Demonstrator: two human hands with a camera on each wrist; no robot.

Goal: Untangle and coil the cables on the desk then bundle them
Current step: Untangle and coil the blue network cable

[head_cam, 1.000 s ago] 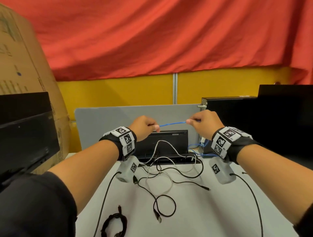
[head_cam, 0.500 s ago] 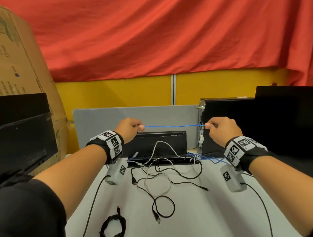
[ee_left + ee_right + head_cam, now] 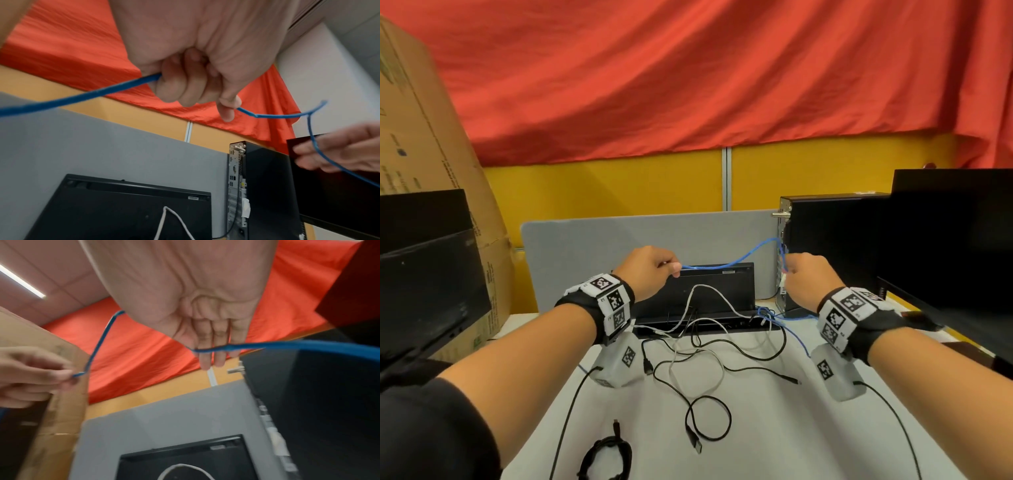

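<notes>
A thin blue cable (image 3: 743, 257) arcs between my two raised hands above the desk (image 3: 774, 438). My left hand (image 3: 671, 269) grips it in a fist; the left wrist view shows the blue cable (image 3: 82, 95) leaving both sides of the left hand (image 3: 195, 91). My right hand (image 3: 789, 272) holds it beside the computer tower; in the right wrist view the blue cable (image 3: 267, 344) crosses the fingers of the right hand (image 3: 213, 350). More blue cable lies below on the desk. A tangle of white cable (image 3: 719, 294) and black cable (image 3: 709, 421) lies on the desk.
A coiled black cable (image 3: 606, 459) lies at the near edge. A flat black device (image 3: 722, 284) leans against a grey partition (image 3: 592, 253). A black computer tower (image 3: 832, 240) and monitor (image 3: 955, 246) stand right; another monitor (image 3: 424, 274) and a cardboard box (image 3: 421, 137) stand left.
The blue cable was stretched straight and taut between my hands; now my hands are closer together and lower, and the cable hangs slack, arching up in a loop near my right hand.
</notes>
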